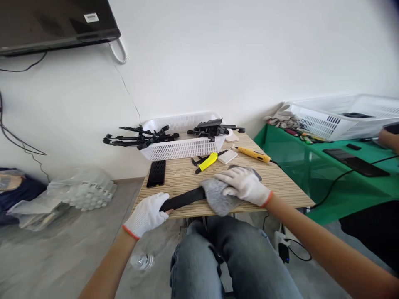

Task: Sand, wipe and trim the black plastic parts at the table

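My left hand point(149, 214), in a white knit glove with an orange cuff, is closed round the left end of a long black plastic strip point(183, 199). Over the strip's right part lies a fuzzy grey cloth point(218, 195), with my gloved right hand point(245, 185) closed on it and pressing it down. The strip's far end is covered by the cloth and that hand. Just behind my right hand, a dark flat piece point(255, 172) shows in part; what it is I cannot tell. A yellow utility knife point(206, 162) rests beyond the cloth.
On the wooden table point(280, 187) stand a white basket point(183, 151) of black plastic parts, a phone point(156, 173), a small white block point(227, 156) and a yellow corded tool point(253, 154). At right, a green-covered table point(280, 153) holds another basket point(339, 126); a person's hand point(388, 139) is there.
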The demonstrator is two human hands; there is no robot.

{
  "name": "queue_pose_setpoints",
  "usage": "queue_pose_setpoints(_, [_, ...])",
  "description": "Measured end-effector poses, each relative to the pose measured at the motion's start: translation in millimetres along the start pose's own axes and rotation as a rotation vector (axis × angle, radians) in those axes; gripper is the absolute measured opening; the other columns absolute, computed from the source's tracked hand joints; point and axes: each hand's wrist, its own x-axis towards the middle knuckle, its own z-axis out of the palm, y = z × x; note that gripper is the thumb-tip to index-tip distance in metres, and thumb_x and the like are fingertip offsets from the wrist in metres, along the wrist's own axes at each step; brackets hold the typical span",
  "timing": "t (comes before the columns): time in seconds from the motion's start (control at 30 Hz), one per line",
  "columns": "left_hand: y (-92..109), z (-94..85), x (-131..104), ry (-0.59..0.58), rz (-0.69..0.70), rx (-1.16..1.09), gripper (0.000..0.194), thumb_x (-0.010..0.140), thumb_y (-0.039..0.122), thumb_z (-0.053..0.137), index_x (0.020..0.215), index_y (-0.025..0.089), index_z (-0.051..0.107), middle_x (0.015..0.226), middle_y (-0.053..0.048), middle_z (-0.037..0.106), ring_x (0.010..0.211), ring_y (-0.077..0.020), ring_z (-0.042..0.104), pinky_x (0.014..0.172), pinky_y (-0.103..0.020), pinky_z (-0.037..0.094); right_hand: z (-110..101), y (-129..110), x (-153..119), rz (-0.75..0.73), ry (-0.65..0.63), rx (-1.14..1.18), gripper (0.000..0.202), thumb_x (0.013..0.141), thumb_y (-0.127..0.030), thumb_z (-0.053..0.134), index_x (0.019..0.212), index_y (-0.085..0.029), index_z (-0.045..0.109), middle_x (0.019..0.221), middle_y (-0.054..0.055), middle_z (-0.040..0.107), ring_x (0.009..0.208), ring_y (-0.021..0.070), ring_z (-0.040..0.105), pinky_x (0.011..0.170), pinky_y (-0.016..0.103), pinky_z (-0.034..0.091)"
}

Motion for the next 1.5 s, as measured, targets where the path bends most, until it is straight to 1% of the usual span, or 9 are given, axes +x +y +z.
queue_pose_setpoints(0.1, [-2,4.7,2,0.024,0.038,-0.015,0.022,0.080,0.032,0.059,0.098,0.022,0.065,0.103,-0.009,0.072,0.096,-0.0281,0.069,0.085,-0.036,0.052,-12,23,-32,0.167,-0.023,-0.086,0.060,0.097,-0.063,0.045,0.143,-0.025,0.058,0.126,0.014,0.068,0.111,0.0303,0.060,0.094,0.043,0.044])
queue_pose_setpoints(0.17, [-4,7.1,7,0.052,0.047,-0.039,0.026,0.078,0.035,0.061,0.101,0.022,0.066,0.106,-0.009,0.073,0.099,-0.0284,0.069,0.087,-0.036,0.052,-17,22,-33,0.230,-0.054,-0.094,0.058,0.097,-0.061,0.047,0.140,-0.025,0.060,0.123,0.014,0.069,0.108,0.0302,0.061,0.091,0.043,0.044])
queue_pose_setpoints(0.43, [10,-0.1,18,-0.017,-0.006,0.048,0.032,0.091,0.047,0.052,0.099,0.020,0.067,0.096,-0.011,0.075,0.090,-0.0291,0.072,0.074,-0.035,0.050,3,-23,25,0.207,-0.082,0.050,0.050,0.101,-0.048,0.047,0.142,-0.022,0.059,0.132,0.010,0.067,0.120,0.0272,0.060,0.106,0.043,0.039])
queue_pose_setpoints(0.67, [7,3.9,16,0.016,0.002,0.088,0.036,0.092,0.053,0.051,0.096,0.021,0.065,0.093,-0.010,0.074,0.087,-0.0287,0.071,0.069,-0.032,0.047,10,-42,41,0.259,-0.077,0.132,0.041,0.104,-0.044,0.042,0.130,-0.026,0.068,0.124,0.007,0.072,0.113,0.0248,0.064,0.101,0.040,0.044])
queue_pose_setpoints(0.93, [4,-1.4,8,-0.010,0.109,0.078,0.042,0.097,0.057,0.043,0.090,0.022,0.064,0.088,-0.007,0.073,0.085,-0.0243,0.070,0.070,-0.030,0.047,6,-3,-1,0.042,-0.004,0.163,0.044,0.102,-0.046,0.047,0.138,-0.026,0.062,0.131,0.009,0.069,0.116,0.0263,0.066,0.100,0.044,0.051])
queue_pose_setpoints(1.17, [3,4.4,9,0.034,0.098,0.057,0.050,0.097,0.063,0.040,0.089,0.020,0.065,0.087,-0.009,0.073,0.081,-0.0268,0.070,0.066,-0.032,0.045,6,18,-40,0.100,0.051,0.142,0.043,0.102,-0.043,0.044,0.138,-0.027,0.061,0.134,0.008,0.067,0.121,0.0254,0.063,0.104,0.044,0.051])
queue_pose_setpoints(1.33, [4,5.2,13,0.045,0.082,0.100,0.045,0.097,0.060,0.044,0.094,0.020,0.066,0.093,-0.008,0.074,0.087,-0.0254,0.071,0.069,-0.030,0.046,-4,44,-61,0.313,0.026,0.099,0.046,0.102,-0.042,0.039,0.137,-0.024,0.063,0.133,0.010,0.067,0.123,0.0284,0.061,0.104,0.047,0.050])
queue_pose_setpoints(1.4, [9,5.3,18,0.059,0.083,0.111,0.043,0.097,0.058,0.045,0.095,0.020,0.065,0.094,-0.008,0.073,0.088,-0.0250,0.070,0.070,-0.030,0.046,-12,34,-51,0.357,-0.051,0.084,0.048,0.103,-0.043,0.036,0.137,-0.022,0.063,0.134,0.011,0.066,0.123,0.0291,0.061,0.104,0.047,0.048])
queue_pose_setpoints(1.5, [19,6.6,29,0.068,0.095,0.127,0.040,0.096,0.055,0.047,0.098,0.019,0.065,0.097,-0.010,0.072,0.088,-0.0257,0.071,0.069,-0.030,0.047,-21,-16,-8,0.311,-0.149,0.083,0.047,0.104,-0.043,0.035,0.134,-0.023,0.065,0.131,0.010,0.068,0.121,0.0280,0.061,0.106,0.045,0.043])
